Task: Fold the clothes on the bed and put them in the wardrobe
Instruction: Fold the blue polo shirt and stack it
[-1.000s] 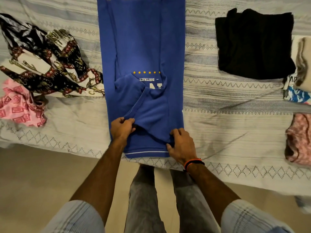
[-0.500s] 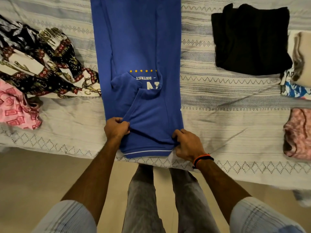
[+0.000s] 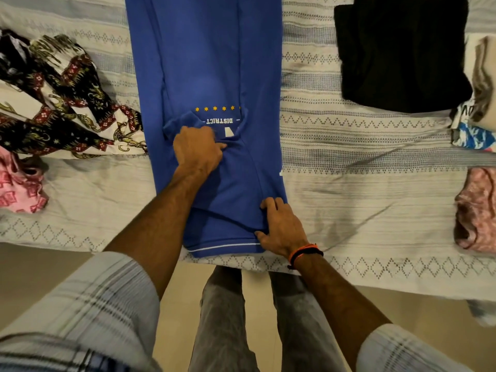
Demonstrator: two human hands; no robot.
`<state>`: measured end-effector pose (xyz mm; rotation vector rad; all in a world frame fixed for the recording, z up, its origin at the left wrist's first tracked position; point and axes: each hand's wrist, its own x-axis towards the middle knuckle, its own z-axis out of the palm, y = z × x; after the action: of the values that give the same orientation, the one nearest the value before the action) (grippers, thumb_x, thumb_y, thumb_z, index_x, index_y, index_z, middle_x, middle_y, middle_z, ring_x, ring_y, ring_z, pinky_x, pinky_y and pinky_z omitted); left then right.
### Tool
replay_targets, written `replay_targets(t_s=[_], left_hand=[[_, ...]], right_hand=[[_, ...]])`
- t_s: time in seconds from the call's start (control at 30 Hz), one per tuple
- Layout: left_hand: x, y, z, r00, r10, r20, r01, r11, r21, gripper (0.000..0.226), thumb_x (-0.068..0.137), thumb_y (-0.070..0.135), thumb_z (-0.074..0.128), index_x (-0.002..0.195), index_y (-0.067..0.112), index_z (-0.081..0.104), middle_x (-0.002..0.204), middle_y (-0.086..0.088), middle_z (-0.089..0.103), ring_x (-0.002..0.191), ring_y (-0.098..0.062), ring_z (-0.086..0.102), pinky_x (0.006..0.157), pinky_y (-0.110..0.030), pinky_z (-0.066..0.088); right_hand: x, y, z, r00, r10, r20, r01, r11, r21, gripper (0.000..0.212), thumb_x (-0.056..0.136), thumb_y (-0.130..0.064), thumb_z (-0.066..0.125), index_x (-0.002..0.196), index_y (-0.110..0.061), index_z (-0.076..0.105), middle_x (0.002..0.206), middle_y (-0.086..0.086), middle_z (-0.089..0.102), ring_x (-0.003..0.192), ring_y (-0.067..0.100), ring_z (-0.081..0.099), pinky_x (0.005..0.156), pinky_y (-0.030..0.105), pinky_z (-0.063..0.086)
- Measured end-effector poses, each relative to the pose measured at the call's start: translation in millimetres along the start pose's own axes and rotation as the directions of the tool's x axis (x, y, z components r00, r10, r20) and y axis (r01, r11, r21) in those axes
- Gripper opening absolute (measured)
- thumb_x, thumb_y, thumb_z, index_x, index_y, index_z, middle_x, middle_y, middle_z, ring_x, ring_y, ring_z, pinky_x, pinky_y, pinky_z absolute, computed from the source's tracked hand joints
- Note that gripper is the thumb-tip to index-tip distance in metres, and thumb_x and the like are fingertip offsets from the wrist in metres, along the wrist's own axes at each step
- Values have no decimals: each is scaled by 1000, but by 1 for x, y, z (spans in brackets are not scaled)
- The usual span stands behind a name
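Blue shirt (image 3: 204, 63) lies lengthwise mid-bed (image 3: 349, 189), hem near us. Our left hand (image 3: 197, 149) grips the bunched sleeve by the print; right hand (image 3: 279, 226) pinches the near right edge. Risk: tugging the sleeve drags the body crooked, wrinkling the fold.

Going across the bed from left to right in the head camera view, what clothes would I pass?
Pink patterned garment → black, white and red printed cloth → blue shirt, gripped by the left hand and the right hand → folded black garment → pink folded garment at the right edge.
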<state>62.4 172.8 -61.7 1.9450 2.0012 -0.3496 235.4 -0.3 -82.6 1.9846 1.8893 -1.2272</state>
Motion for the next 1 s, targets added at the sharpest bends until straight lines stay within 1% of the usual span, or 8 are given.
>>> replay_targets(t_s=[0.07,0.17,0.3,0.43,0.6,0.77,0.93,1.0], left_hand=[[-4,-5,4,995,-92,45,92,996,-13,45,89,52,62,109,13,68,105,-12,69,101,-32,63,79,-40,50],[-10,-8,8,983,-160,92,170,978,-123,42,88,47,66,112,12,66,110,-13,67,104,-33,62,82,-41,50],[-13,-6,2,991,-131,13,127,927,-352,41,81,45,75,111,19,66,106,-3,70,100,-23,65,80,-32,50],[-18,0,-10,992,-120,-30,86,843,-531,34,79,31,80,105,14,67,106,-2,71,98,-19,66,86,-29,51],[-17,14,-24,987,-150,49,147,760,-633,23,81,20,77,100,10,69,97,-3,73,93,-18,68,87,-25,50],[0,31,-37,968,-237,88,227,662,-715,23,83,21,75,103,10,70,101,-5,73,99,-17,67,82,-17,44],[40,48,-35,954,-266,141,279,606,-745,26,82,22,75,104,10,69,99,-5,71,98,-18,67,85,-24,49],[57,53,-28,950,-265,167,297,591,-750,28,81,25,76,104,12,68,95,-2,70,98,-19,67,91,-29,52]], right_hand=[[2,0,-4,1000,-1,8,1,1000,2,64,75,-34,76,126,-19,39,125,5,46,113,24,48,94,36,50],[8,-3,-13,999,16,47,-15,1000,-9,61,75,-38,77,121,-19,42,120,5,50,107,25,53,87,37,50],[17,-6,-35,997,73,22,-74,996,53,50,74,-53,74,109,-24,55,103,-4,63,94,19,60,84,37,52],[29,-11,-61,982,127,-142,-88,963,255,31,82,-32,72,107,-18,60,95,-3,66,90,19,63,82,37,53],[47,-12,-90,966,174,-191,-81,907,414,24,82,-18,71,104,-17,62,83,-7,64,86,20,65,87,41,54],[70,-6,-124,956,184,-231,-55,879,474,26,83,-18,71,107,-16,62,86,-6,64,88,20,66,84,44,57],[114,-5,-149,943,210,-260,-63,876,477,31,83,-21,73,111,-13,61,96,0,66,93,20,65,87,43,56],[133,-6,-153,930,239,-280,-85,880,468,38,81,-26,75,113,-13,59,106,3,65,98,23,63,88,44,55]])
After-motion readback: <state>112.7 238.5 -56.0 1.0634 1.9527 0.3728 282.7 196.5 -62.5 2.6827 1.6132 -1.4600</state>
